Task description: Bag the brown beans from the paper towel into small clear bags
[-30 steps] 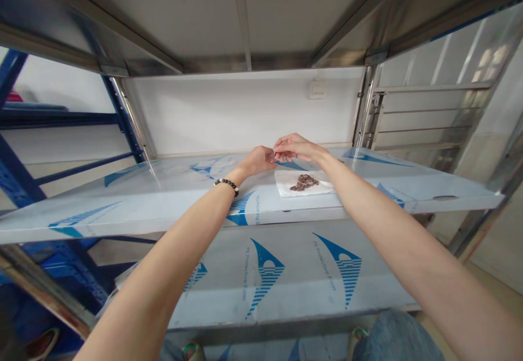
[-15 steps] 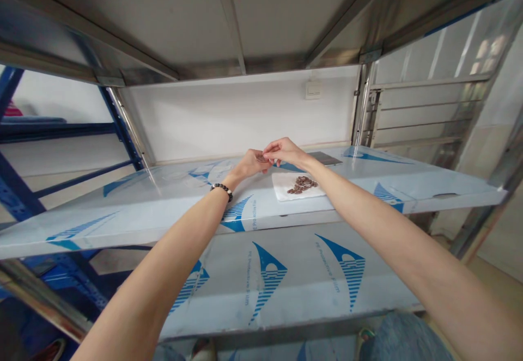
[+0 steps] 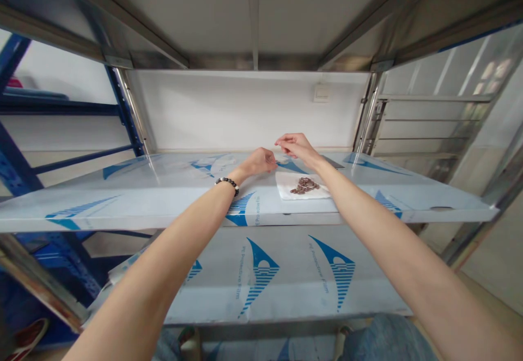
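Both my arms reach onto the middle shelf (image 3: 143,197) of a steel rack covered in blue-printed protective film. My left hand (image 3: 260,161), with a dark bead bracelet (image 3: 227,183) at the wrist, is curled closed just above the shelf; what it holds is hidden. My right hand (image 3: 295,144) hovers a little higher and to the right, its fingertips pinched together on something too small to make out. Below and right of both hands a white paper napkin (image 3: 286,189) lies on the shelf with a small pile of brown pieces (image 3: 304,185) on it.
A lower shelf (image 3: 286,285) juts out toward me beneath the arms. The shelf above (image 3: 253,18) forms a low ceiling. Blue racking (image 3: 16,148) stands at left, a steel frame (image 3: 429,127) at right, a white wall with a switch plate (image 3: 322,93) behind.
My hands were touching at the fingertips; now the right hand has lifted slightly up and right, away from the left. The view has shifted a little.
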A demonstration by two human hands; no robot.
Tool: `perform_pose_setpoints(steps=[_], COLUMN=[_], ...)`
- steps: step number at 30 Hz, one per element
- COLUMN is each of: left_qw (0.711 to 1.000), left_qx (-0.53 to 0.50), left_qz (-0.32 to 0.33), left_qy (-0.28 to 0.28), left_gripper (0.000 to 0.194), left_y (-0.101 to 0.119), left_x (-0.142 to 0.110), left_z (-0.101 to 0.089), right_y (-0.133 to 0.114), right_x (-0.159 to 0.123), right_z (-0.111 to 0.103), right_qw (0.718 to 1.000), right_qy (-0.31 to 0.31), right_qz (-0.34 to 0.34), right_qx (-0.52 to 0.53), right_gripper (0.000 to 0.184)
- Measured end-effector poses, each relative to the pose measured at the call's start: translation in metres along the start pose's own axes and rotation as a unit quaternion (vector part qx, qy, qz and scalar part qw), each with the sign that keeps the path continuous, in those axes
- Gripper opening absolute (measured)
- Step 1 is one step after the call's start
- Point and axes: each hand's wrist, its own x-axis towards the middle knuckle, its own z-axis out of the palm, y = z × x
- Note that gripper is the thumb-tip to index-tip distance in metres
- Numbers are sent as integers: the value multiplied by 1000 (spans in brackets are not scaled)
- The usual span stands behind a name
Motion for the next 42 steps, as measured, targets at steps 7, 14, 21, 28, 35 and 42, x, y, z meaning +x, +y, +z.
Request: perform_pose_setpoints(steps=[7, 14, 21, 28, 35, 42], left_qw=[999, 999, 998, 998, 999, 999], left_qx=[25, 30, 43, 22, 7, 26], left_qz=[19, 28, 44, 54, 40, 47], left_qy=[5, -5, -2, -6, -17, 9], left_gripper=[5, 10, 12, 7, 8, 4], left_y=[-5, -1, -9, -14, -15, -12], left_x=[3, 8, 11, 14, 13, 6], left_z=[2, 3, 3, 3, 3, -1], right_y=[2, 11, 4, 10, 18, 7], right_x=[-13, -41, -64, -68, -40, 0], right_z=[-21, -65, -70, -69, -68, -19], right_qw=[984, 946, 928, 923, 957, 983], right_qy=[-161, -239, -240, -230, -171, -15], right_qz=[58, 86, 77, 44, 14, -60], right_qx=[-46, -199, -273, -304, -233, -172], right_gripper=[30, 19, 25, 7, 2, 3])
